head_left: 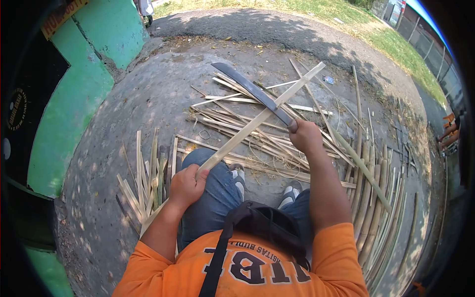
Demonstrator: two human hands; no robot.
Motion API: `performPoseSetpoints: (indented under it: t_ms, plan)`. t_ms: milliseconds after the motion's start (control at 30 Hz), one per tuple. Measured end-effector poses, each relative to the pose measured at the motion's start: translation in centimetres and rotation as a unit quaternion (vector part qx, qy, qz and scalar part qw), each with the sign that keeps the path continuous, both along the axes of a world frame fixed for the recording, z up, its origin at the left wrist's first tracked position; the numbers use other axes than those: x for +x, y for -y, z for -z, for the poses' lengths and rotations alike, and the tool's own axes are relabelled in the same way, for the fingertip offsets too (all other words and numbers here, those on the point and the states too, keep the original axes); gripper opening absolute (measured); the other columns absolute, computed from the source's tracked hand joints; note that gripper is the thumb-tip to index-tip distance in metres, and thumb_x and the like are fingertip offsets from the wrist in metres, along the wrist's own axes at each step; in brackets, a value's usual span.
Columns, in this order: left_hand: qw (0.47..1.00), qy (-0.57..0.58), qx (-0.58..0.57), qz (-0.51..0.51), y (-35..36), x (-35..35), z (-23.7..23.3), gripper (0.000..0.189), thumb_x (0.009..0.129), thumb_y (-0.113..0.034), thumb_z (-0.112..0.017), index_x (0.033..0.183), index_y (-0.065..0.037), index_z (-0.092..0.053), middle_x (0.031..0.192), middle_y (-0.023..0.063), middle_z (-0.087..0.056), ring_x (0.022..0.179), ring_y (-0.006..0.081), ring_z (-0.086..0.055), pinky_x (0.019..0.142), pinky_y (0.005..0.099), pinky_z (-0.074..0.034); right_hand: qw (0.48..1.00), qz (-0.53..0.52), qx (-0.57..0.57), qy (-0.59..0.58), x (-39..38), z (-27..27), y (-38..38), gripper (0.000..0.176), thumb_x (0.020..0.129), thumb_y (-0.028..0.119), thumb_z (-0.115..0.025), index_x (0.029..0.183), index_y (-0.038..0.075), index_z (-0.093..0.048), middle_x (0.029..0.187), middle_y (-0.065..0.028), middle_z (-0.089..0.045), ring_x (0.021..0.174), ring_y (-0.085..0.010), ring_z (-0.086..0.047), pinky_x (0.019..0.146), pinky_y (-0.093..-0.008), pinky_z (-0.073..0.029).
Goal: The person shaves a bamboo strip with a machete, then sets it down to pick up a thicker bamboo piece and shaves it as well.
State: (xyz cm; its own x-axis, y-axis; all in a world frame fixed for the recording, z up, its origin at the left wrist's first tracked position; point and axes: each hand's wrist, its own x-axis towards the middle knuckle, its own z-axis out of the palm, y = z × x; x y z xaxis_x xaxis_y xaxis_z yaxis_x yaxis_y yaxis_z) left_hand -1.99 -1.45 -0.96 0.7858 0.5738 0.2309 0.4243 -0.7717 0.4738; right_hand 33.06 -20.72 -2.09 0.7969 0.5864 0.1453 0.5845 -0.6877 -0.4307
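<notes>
My left hand (186,186) is wrapped round a long flat bamboo strip (241,134), close above my left knee. The strip slants up and away to the right, and its lower end runs back under my left forearm. My right hand (306,134) grips the handle of a machete (246,87). Its long dark blade points up to the left and crosses the strip, lying right at it near the strip's upper part. Beneath them a loose pile of split bamboo strips (257,129) covers the ground in front of my feet.
Bamboo poles (368,190) lie side by side to my right. More split pieces (148,173) are stacked at my left. A green wall (74,114) stands on the left, and a paved road (247,28) runs across ahead. A black bag (267,225) hangs at my front.
</notes>
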Motion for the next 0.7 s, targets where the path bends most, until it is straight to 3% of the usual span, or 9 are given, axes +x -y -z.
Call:
performPoseSetpoints:
  t_ms: [133, 200, 267, 367, 467, 533, 700]
  plan:
    - [1.000, -0.005, -0.019, -0.010, 0.5, 0.0, -0.4, 0.043, 0.103, -0.043, -0.061, 0.085, -0.004, -0.064, 0.075, 0.0210, -0.065, 0.070, 0.0450, -0.065, 0.061, 0.0528, -0.049, 0.996, -0.081, 0.043, -0.014, -2.0, -0.3, -1.3, 0.018, 0.086, 0.028, -0.068, 0.094, 0.013, -0.075, 0.087, -0.0183, -0.073, 0.086, -0.0413, -0.071, 0.079, -0.0529, -0.057]
    - [1.000, -0.001, -0.017, -0.015, 0.5, 0.3, -0.5, 0.043, 0.103, -0.043, -0.061, 0.085, -0.004, -0.064, 0.074, 0.0210, -0.065, 0.070, 0.0452, -0.065, 0.061, 0.0528, -0.049, 0.982, -0.179, 0.044, 0.029, -3.7, 0.0, -2.4, 0.012, 0.081, 0.021, -0.068, 0.087, 0.010, -0.072, 0.083, -0.0172, -0.073, 0.083, -0.0408, -0.070, 0.075, -0.0515, -0.057]
    - [0.999, -0.010, -0.020, -0.024, 0.4, 0.2, -0.3, 0.042, 0.103, -0.043, -0.061, 0.086, -0.004, -0.064, 0.073, 0.0207, -0.065, 0.069, 0.0453, -0.065, 0.061, 0.0530, -0.049, 0.963, -0.265, -0.002, 0.048, -5.7, -0.3, -3.0, 0.010, 0.079, 0.019, -0.068, 0.085, 0.011, -0.071, 0.082, -0.0156, -0.073, 0.082, -0.0398, -0.071, 0.074, -0.0512, -0.056]
    - [0.999, 0.042, 0.018, -0.024, 0.7, 0.1, 0.4, 0.043, 0.104, -0.042, -0.060, 0.086, -0.003, -0.064, 0.070, 0.0225, -0.062, 0.069, 0.0471, -0.063, 0.060, 0.0511, -0.047, 0.953, -0.297, -0.028, 0.062, -6.0, -0.6, -3.0, 0.010, 0.077, 0.019, -0.069, 0.084, 0.012, -0.071, 0.081, -0.0134, -0.073, 0.082, -0.0390, -0.071, 0.073, -0.0505, -0.056]
    - [0.999, 0.034, 0.011, -0.017, 0.4, -0.3, 0.5, 0.039, 0.103, -0.041, -0.062, 0.087, -0.006, -0.065, 0.071, 0.0190, -0.065, 0.068, 0.0447, -0.065, 0.060, 0.0526, -0.049, 0.980, -0.183, 0.011, 0.073, -2.9, 0.5, -2.0, 0.011, 0.079, 0.020, -0.070, 0.085, 0.012, -0.072, 0.083, -0.0139, -0.074, 0.083, -0.0391, -0.071, 0.074, -0.0513, -0.056]
    - [0.999, 0.045, 0.018, 0.000, 0.3, -0.4, 0.7, 0.039, 0.104, -0.040, -0.061, 0.087, -0.006, -0.064, 0.071, 0.0188, -0.065, 0.067, 0.0444, -0.065, 0.060, 0.0523, -0.049, 0.997, 0.026, 0.070, 0.010, -0.5, 0.0, -1.0, 0.012, 0.083, 0.023, -0.070, 0.088, 0.012, -0.073, 0.088, -0.0159, -0.075, 0.085, -0.0397, -0.072, 0.076, -0.0517, -0.057]
    - [1.000, 0.019, 0.008, 0.003, 0.1, -0.2, 0.4, 0.040, 0.104, -0.041, -0.060, 0.087, -0.006, -0.064, 0.072, 0.0199, -0.064, 0.067, 0.0447, -0.064, 0.059, 0.0517, -0.048, 0.996, 0.057, 0.060, -0.020, 1.0, 0.6, 0.4, 0.019, 0.089, 0.027, -0.070, 0.096, 0.011, -0.075, 0.092, -0.0204, -0.075, 0.089, -0.0418, -0.071, 0.081, -0.0518, -0.057]
